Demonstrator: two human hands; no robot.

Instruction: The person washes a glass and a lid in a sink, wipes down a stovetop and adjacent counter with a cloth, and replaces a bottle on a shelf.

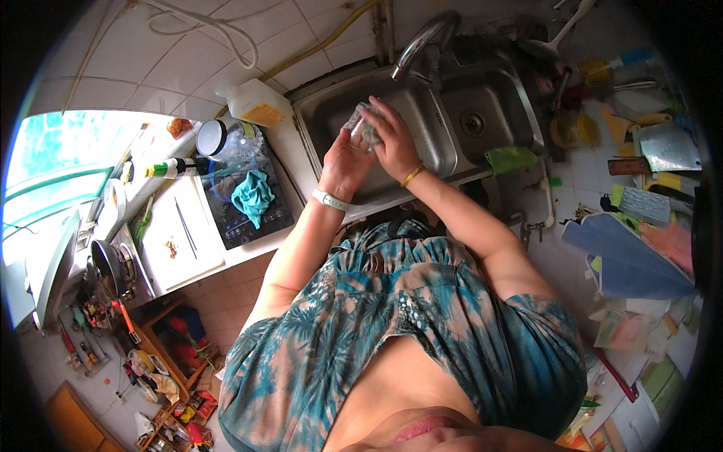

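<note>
Over the larger basin of a stainless steel double sink [423,131], both my hands are on a small clear container [357,131], perhaps a glass. My left hand [345,164], with a white band at the wrist, supports it from below. With bent fingers, my right hand [398,144] presses a greyish, rough-looking wad [368,131] against it, possibly a scouring pad; fingers partly hide both. A chrome faucet [423,45] arches above and behind the hands. No running water can be made out.
To the left, an induction cooktop [231,217] carries a teal cloth [253,198] and a lidded jar [217,138]. Behind it stands a white plastic jug [257,101]. A cutting board [181,226] holds chopsticks [185,226]. A green cloth [511,160] hangs over the sink's front edge.
</note>
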